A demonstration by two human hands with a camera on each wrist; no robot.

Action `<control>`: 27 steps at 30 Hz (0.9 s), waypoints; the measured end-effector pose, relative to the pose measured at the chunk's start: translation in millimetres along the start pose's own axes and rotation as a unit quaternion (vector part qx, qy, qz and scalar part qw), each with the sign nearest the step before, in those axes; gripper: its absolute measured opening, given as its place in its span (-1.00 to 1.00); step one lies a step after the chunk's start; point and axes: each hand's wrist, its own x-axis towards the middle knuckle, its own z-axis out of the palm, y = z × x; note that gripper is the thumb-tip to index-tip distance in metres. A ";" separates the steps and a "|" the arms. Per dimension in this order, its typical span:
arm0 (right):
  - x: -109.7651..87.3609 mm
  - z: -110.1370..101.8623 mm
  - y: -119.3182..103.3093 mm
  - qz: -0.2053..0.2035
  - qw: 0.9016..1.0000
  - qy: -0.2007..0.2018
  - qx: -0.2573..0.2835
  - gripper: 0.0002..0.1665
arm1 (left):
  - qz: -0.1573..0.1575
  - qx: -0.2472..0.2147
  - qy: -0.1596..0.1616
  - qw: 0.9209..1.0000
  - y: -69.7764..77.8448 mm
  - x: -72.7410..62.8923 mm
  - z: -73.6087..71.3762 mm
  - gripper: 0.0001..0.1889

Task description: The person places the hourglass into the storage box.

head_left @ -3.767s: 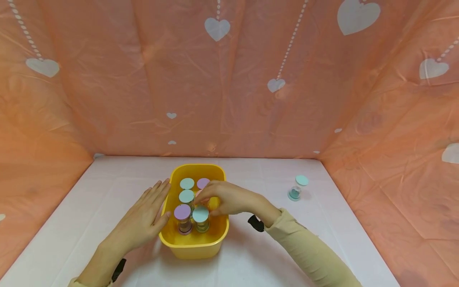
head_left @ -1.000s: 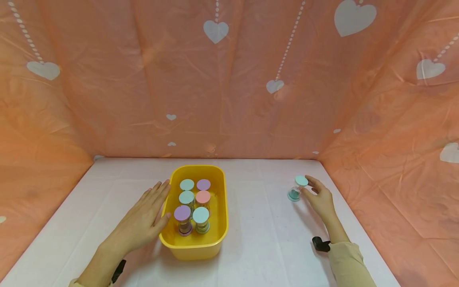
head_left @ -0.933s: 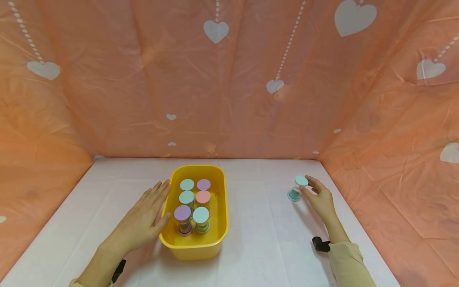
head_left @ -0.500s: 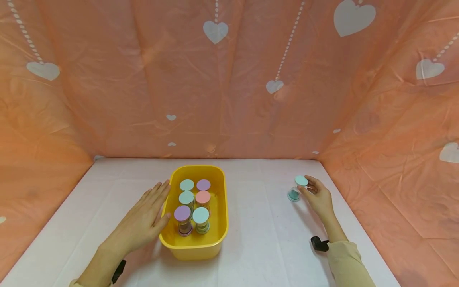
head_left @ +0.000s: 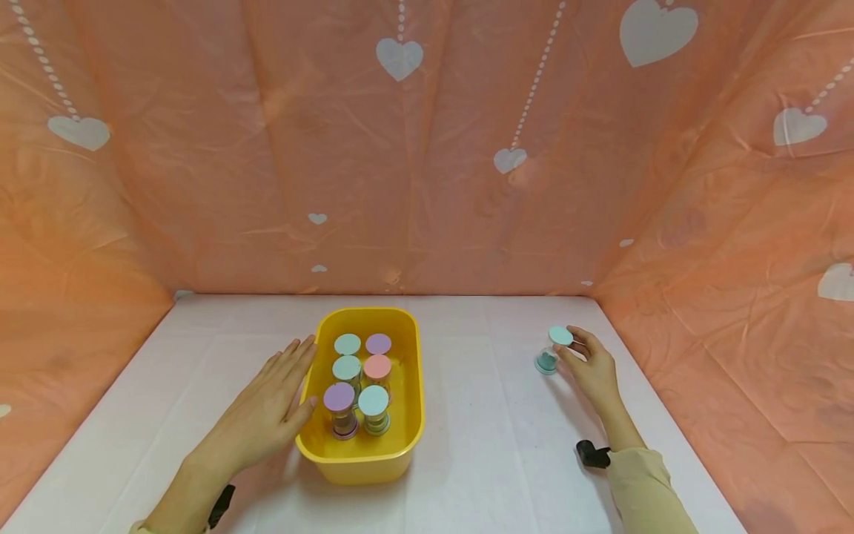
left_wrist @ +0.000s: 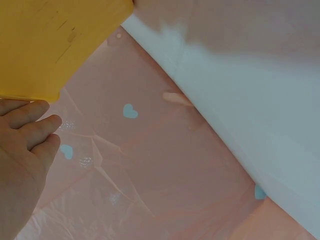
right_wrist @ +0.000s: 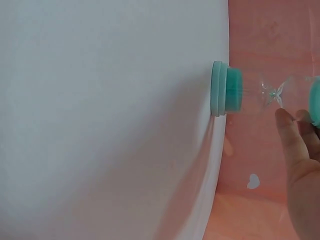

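Observation:
In the head view a yellow plastic bin [head_left: 363,471] holds several upright sand timers with teal, purple and pink caps, among them a purple one [head_left: 339,397] and a pink one [head_left: 377,366]. My left hand [head_left: 256,411], fingers straight, rests along the bin's left rim; the left wrist view has its fingertips [left_wrist: 37,112] against the yellow wall. Off to the right, a teal sand timer [head_left: 546,362] stands upright on the table. My right hand [head_left: 594,374] pinches it near its upper end. In the right wrist view the timer's teal sand [right_wrist: 233,90] lies at its base.
A white cloth [head_left: 474,445] covers the table. Orange sheeting with white hearts [head_left: 400,58] hangs behind and at both sides. A dark wrist camera [head_left: 592,454] sits at the right wrist.
Since 3.8 s ago my right hand has left the bin and gone right to the lone teal sand timer. Over the last second, both hands and the timer stay nearly still.

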 end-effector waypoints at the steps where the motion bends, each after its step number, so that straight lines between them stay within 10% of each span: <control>1: -0.4 0.1 -0.4 0.002 1.000 0.001 0.003 -0.30 | 0.000 0.000 0.000 1.000 -0.1 -0.1 0.1 -0.25; 27: -13.3 21.2 -46.0 -0.053 0.996 -0.018 0.073 -0.40 | -0.006 -0.010 -0.006 1.000 -0.8 -0.3 0.5 -0.25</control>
